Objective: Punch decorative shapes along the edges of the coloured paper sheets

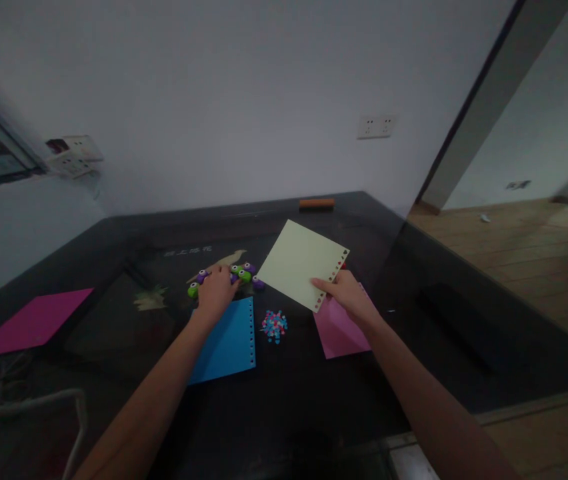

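My left hand (218, 290) curls over a cluster of small green and purple pieces with eye-like spots (245, 275); its fingers close round some, and its palm hides others. Just below, a blue sheet (227, 343) with punched holes down its right edge lies partly under my left forearm. In my right hand (345, 293) is a cream sheet (299, 260), tilted and pinched near its punched right edge. Partly beneath it rests a pink sheet (341, 327). Between the blue and pink sheets sits a small pile of pink, blue and white paper bits (275, 325).
A magenta sheet (34, 321) lies on the dark glossy table (284, 413) at the left. An orange-brown bar (317, 203) is by the back edge, near the wall. A white curved frame (29, 403) stands at the lower left.
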The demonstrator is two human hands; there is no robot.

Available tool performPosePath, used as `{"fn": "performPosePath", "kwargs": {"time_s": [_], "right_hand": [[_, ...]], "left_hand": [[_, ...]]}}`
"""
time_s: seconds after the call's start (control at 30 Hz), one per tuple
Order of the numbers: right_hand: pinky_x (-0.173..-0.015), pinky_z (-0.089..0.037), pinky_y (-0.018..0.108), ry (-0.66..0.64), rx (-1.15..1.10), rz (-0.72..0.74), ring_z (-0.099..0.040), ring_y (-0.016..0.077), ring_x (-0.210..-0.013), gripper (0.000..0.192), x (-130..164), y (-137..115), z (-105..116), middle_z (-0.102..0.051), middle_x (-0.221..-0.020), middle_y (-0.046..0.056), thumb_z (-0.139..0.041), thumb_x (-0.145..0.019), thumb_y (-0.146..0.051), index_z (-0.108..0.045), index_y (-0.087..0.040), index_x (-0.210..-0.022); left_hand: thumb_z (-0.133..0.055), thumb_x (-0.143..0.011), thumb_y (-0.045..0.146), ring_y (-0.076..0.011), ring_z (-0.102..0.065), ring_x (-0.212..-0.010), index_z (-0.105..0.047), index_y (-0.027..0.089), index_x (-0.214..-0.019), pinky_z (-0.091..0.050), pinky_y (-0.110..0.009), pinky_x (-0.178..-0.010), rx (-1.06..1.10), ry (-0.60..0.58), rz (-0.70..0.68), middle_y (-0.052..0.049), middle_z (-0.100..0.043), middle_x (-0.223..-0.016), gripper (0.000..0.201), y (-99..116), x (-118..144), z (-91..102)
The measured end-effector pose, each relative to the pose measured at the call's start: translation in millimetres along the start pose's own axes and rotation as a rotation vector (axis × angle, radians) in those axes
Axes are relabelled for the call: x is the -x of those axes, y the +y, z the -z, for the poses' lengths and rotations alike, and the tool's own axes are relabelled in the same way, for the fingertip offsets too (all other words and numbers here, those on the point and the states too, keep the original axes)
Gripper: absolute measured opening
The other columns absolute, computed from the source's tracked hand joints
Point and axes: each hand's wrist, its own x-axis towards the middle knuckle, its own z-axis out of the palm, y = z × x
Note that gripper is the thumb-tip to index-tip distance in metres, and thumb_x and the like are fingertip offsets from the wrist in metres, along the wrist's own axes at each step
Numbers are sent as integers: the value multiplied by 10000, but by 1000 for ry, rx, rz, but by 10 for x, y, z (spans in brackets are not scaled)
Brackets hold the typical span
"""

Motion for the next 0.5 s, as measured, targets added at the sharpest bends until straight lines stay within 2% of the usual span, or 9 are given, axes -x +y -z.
{"fn": "performPosePath", "kwargs": {"time_s": [0.27, 0.5], "right_hand": [[-824, -506, 429, -10, -35, -29, -655, 262, -925, 313, 67, -80, -61, -680, -1063, 149, -696, -663, -243, -669, -125, -952], [-839, -500, 439, -27, -10, -24, -657, 260, -920, 315, 83, -76, -122, -694, -1034, 132, -700, -657, -242, -673, -122, -947]], "left_hand": [[-494, -820, 352, -342, -611, -947, -542, 150, -1108, -483, -400, -705, -5, -3, 18, -176, -616, -1096, 355, -27, 44, -57], [-538, -803, 343, -332, -619, -955, -581, 179, -1099, -463, -410, -776, 162, 36, 25, -156, -655, -1054, 341, -90, 157, 148]]}}
